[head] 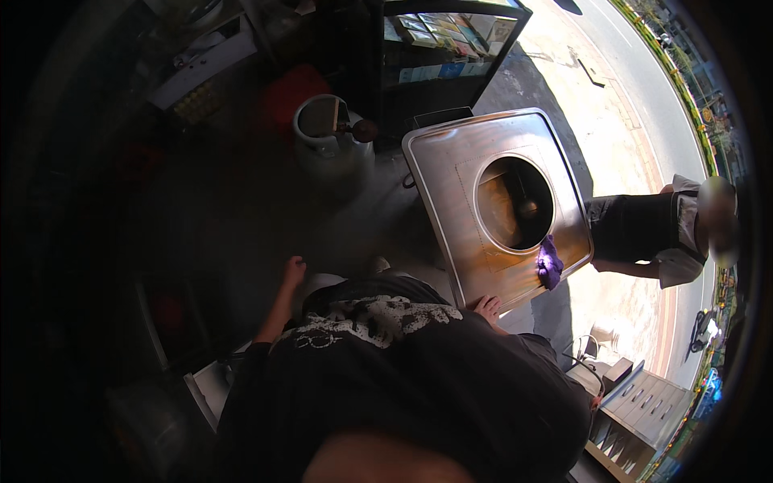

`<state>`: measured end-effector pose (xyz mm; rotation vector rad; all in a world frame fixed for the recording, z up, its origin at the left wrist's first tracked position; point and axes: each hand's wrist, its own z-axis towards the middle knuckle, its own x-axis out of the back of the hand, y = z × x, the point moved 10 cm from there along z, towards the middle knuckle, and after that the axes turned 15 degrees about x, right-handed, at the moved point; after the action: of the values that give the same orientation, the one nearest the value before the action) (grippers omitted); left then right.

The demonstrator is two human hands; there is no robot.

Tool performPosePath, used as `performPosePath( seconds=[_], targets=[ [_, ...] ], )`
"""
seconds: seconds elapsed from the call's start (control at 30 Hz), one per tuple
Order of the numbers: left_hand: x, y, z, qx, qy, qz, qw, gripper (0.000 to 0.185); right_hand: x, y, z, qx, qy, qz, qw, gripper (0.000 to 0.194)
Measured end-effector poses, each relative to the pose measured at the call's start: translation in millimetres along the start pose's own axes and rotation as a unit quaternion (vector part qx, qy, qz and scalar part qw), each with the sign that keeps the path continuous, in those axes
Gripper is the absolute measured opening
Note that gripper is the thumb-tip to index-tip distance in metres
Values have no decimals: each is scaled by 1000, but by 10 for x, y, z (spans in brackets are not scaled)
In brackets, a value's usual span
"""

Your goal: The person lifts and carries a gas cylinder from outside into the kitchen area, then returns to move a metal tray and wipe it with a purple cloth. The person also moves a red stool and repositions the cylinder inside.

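My right hand point(488, 307) rests on the near edge of a stainless steel stand point(435, 175), fingers slightly spread, holding nothing visible. The stand's top has a large round opening point(498, 202). Down inside its brownish cavity is a ball-shaped float point(528, 209) on a thin rod. A crumpled purple cloth point(549, 265) lies beside the opening, towards the right edge. My left hand point(295, 269) hangs away from the stand, over dark floor. Its fingers look curled, but shadow hides whether anything is in them.
A pale gas cylinder point(335, 160) stands in shadow beyond my left hand. Behind it is a glass display cabinet point(447, 72) with small boxes inside. Another person point(634, 229) stands just past the stand, on the sunlit pavement. A drawer cabinet point(649, 395) sits at lower right.
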<state>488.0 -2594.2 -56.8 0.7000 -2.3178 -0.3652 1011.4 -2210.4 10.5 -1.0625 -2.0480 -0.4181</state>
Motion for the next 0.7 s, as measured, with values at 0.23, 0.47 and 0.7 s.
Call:
performPosePath(
  seconds=[0.23,0.47,0.7],
  targets=[
    [168,664,321,-85,-128,202,967,38,26,-130,134,-188,-73,4,979,87],
    [859,2333,1021,-190,-157,189,951,38,267,-787,336,-290,-12,297,910,67],
    [1371,3606,1687,-275,-184,181,926,32,1010,-3298,1048,-29,138,476,868,57]
  ],
)
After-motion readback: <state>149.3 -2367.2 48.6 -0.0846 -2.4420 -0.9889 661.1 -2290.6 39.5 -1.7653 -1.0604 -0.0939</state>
